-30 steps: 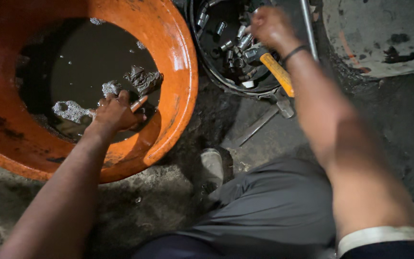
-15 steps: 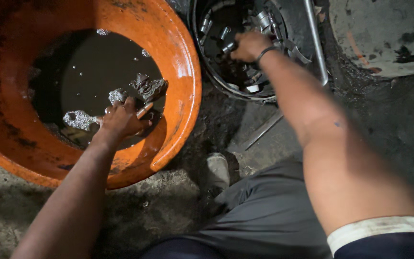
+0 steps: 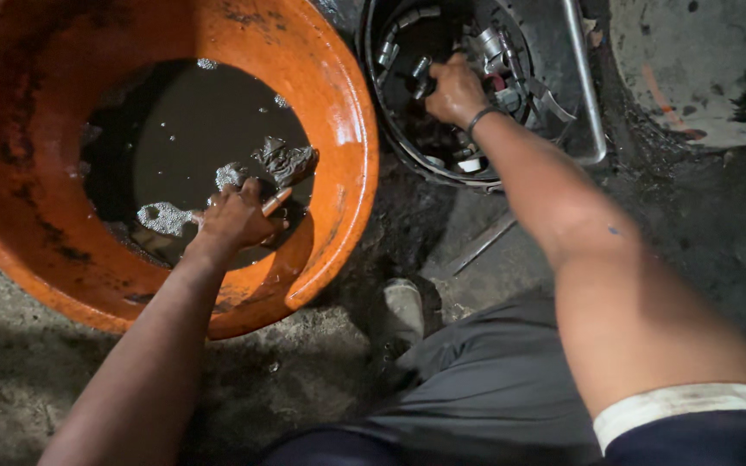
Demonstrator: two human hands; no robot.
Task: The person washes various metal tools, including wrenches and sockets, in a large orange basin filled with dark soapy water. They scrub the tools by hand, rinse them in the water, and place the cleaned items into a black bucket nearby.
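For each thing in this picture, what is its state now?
orange basin: holds dark liquid with foam
rag: wet, crumpled, in the liquid
left hand: in the basin, holding a small stick-like thing
black bucket: holds metal sockets
right hand: inside the bucket, among the sockets

Basin (image 3: 338,112) sits on the left, liquid in it, left hand (image 3: 237,220) at its near edge. Bucket (image 3: 407,151) stands just right of it, sockets (image 3: 489,43) inside, right hand (image 3: 455,91) among them. Shoe (image 3: 403,311) lies in front, between both.
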